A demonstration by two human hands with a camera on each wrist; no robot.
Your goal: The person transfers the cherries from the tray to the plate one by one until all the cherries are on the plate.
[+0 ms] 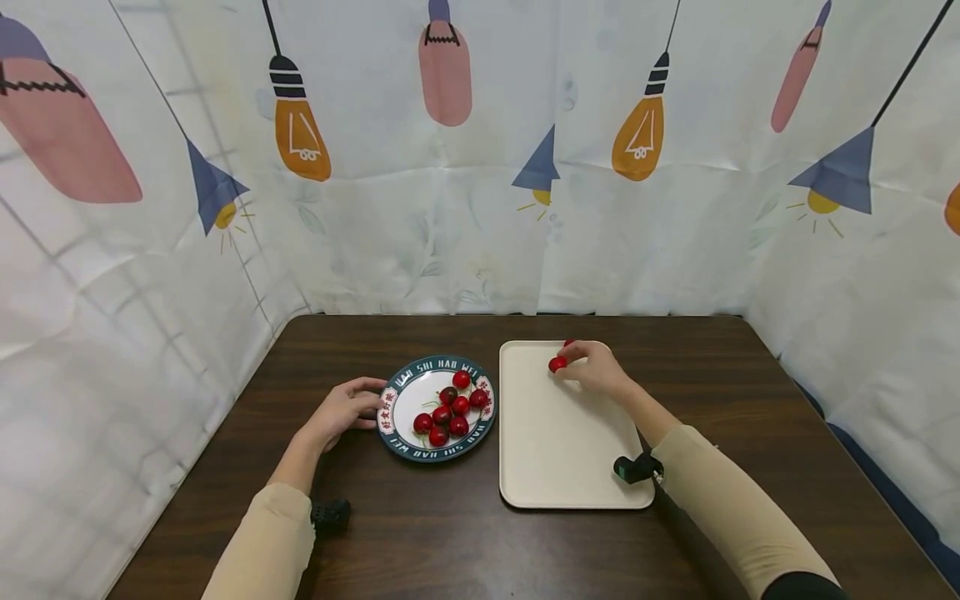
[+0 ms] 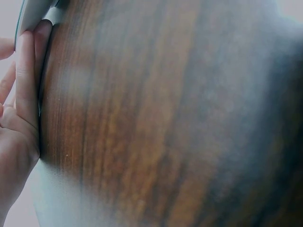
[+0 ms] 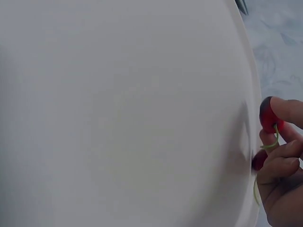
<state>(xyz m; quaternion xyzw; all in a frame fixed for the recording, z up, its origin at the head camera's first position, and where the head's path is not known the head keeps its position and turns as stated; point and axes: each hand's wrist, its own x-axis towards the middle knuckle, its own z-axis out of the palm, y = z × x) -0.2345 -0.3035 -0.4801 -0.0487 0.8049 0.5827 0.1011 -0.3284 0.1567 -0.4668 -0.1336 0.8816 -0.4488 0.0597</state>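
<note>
At the tray's far end, my right hand [image 1: 596, 368] pinches a red cherry [image 1: 557, 364] between thumb and fingers, above the cream tray [image 1: 558, 450]. In the right wrist view the held cherry [image 3: 271, 115] has a green stem hanging down. Another cherry [image 3: 258, 161] shows at the tray's rim, partly hidden by the fingers; in the head view, a bit of red shows there too. My left hand [image 1: 347, 412] touches the left rim of the round plate [image 1: 405, 448], its fingers fairly straight. Several cherries [image 1: 460, 406] lie on that plate, some with stems.
Plate and tray stand side by side on a dark wooden table [image 1: 442, 533], the plate on the left. A patterned white curtain [image 1: 480, 242] hangs behind the table and along both sides. Each wrist wears a small black camera [image 1: 634, 468].
</note>
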